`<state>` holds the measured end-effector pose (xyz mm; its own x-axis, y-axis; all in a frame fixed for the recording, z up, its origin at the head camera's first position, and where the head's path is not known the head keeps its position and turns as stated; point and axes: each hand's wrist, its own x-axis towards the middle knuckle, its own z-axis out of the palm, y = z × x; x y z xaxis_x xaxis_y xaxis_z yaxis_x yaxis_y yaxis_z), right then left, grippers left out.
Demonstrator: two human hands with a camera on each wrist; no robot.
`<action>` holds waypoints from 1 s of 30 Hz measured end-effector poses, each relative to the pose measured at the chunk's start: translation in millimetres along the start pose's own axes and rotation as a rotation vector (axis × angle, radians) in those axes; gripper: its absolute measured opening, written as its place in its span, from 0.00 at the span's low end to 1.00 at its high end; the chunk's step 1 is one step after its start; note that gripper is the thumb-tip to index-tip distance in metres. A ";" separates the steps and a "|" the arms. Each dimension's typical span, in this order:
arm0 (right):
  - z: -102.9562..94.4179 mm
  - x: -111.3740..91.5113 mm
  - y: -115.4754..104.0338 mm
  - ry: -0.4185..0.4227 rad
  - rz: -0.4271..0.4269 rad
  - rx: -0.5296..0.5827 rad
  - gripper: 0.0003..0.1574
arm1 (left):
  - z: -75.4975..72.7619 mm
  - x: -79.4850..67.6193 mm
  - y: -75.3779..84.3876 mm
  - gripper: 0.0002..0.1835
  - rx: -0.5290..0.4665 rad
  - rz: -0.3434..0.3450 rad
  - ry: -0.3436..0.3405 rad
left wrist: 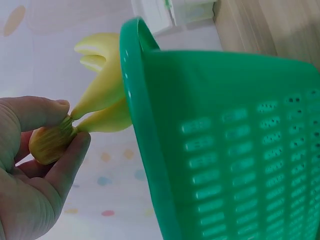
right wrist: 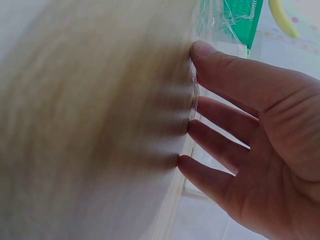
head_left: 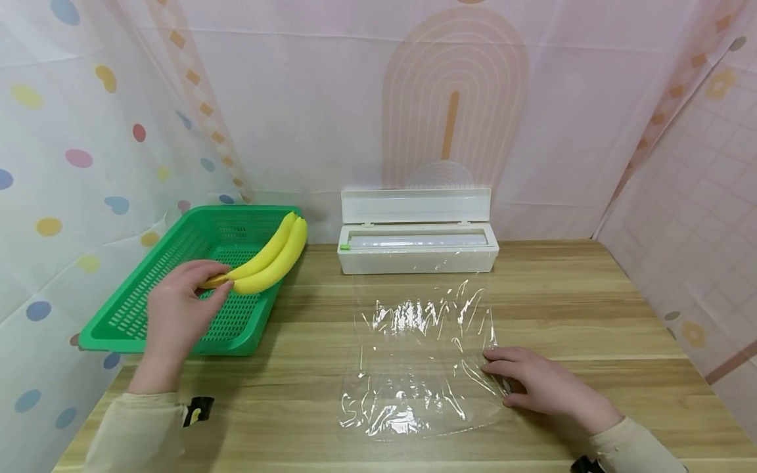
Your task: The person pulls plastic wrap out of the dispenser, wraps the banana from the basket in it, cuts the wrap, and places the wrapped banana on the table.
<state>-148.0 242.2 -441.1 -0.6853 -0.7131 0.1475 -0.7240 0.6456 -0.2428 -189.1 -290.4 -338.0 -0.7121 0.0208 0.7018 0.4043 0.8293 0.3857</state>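
Observation:
My left hand (head_left: pixel 180 307) pinches the brown stem of a small bunch of yellow bananas (head_left: pixel 282 261) between thumb and fingers. In the head view the bunch is held over the right side of a green basket (head_left: pixel 260 322), its tips pointing away to the right. The left wrist view shows the stem (left wrist: pixel 50 142) gripped just outside the basket rim. A sheet of clear plastic wrap (head_left: pixel 408 368) lies crinkled on the table, reaching to a white dispenser box (head_left: pixel 416 263). With fingers spread and fairly straight, my right hand (head_left: pixel 541 387) rests its fingertips on the sheet's right edge.
The dispenser's lid (head_left: pixel 416 205) stands up, with a roll (head_left: pixel 414 241) visible inside. A small green piece (head_left: pixel 345 247) sits at its left end. Patterned cloth (head_left: pixel 307 98) hangs behind and at both sides of the wooden table (head_left: pixel 591 295).

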 end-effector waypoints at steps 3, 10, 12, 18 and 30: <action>0.6 0.3 0.4 0.004 -0.007 -0.004 0.33 | 4.0 0.3 4.2 0.14 -0.016 0.031 0.003; 1.6 0.4 2.0 0.018 -0.019 0.002 0.33 | 14.8 2.3 15.3 0.14 -0.015 0.079 -0.015; 2.0 0.7 2.5 0.024 -0.026 0.001 0.33 | 18.4 2.7 18.2 0.14 -0.017 0.101 -0.015; 2.9 0.5 3.2 0.040 -0.043 -0.005 0.33 | 29.7 1.0 28.1 0.14 -0.075 0.135 -0.013; 4.7 0.5 4.2 0.050 -0.064 -0.016 0.34 | 56.7 -3.0 44.8 0.14 -0.114 0.174 -0.028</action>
<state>-151.0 243.3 -446.5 -0.6401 -0.7391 0.2098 -0.7676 0.6036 -0.2158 -201.4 -221.7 -356.8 -0.6411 0.1752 0.7472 0.5838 0.7433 0.3266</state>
